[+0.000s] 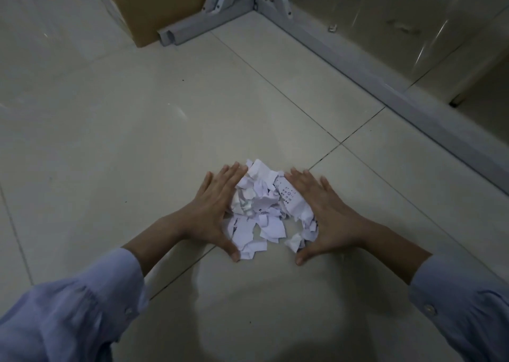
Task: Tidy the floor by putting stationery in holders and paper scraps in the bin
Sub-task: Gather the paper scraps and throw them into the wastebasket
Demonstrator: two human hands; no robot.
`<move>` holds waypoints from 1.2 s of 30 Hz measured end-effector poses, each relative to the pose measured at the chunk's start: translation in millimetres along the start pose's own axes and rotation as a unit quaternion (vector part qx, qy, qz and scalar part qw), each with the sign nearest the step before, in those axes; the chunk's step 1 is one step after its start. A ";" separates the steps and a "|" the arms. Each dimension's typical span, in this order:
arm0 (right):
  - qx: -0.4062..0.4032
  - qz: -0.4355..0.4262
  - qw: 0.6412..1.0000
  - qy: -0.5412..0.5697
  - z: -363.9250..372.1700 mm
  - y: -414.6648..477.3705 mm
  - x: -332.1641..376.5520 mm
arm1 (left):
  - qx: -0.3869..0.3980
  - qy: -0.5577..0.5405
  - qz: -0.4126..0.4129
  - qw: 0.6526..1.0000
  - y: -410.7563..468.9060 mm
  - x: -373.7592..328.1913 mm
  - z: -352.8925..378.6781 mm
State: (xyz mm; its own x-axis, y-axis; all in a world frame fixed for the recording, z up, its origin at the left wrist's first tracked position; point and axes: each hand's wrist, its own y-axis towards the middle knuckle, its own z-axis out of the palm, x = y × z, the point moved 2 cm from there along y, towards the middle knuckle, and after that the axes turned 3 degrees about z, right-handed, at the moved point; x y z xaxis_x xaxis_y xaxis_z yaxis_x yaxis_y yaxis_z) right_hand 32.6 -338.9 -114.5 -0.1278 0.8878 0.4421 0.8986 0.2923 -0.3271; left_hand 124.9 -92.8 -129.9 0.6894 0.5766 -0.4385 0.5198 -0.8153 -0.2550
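Left grip (212, 213) — fingers straight, released, inner edge pressed against the scraps (263, 210). The scraps lie heaped on the floor (110, 141) between both grips, touching each. Right grip (327, 215) is likewise flat and released, grasping nothing. Assessment: the scraps look gathered, but lifting and binning are not yet done. No bin, holders or stationery in view — that part cannot be judged.

Paper scraps (260, 210) on floor (110, 141) between left hand (212, 210) and right hand (327, 213); cardboard box (154, 6) far behind.
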 end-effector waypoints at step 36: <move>-0.243 -0.058 0.951 0.181 31.3 35.9 4.9 | -0.249 -0.050 0.067 0.965 34.7 -16.6 32.3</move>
State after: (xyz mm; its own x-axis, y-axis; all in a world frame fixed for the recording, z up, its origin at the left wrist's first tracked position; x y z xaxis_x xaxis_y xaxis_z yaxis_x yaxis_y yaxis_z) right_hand 51.1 -312.9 -150.2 -0.1649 0.6534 0.7388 0.9863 0.1050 0.1273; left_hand 115.2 -132.3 -159.3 0.7281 0.4393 -0.5262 0.6246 -0.7413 0.2454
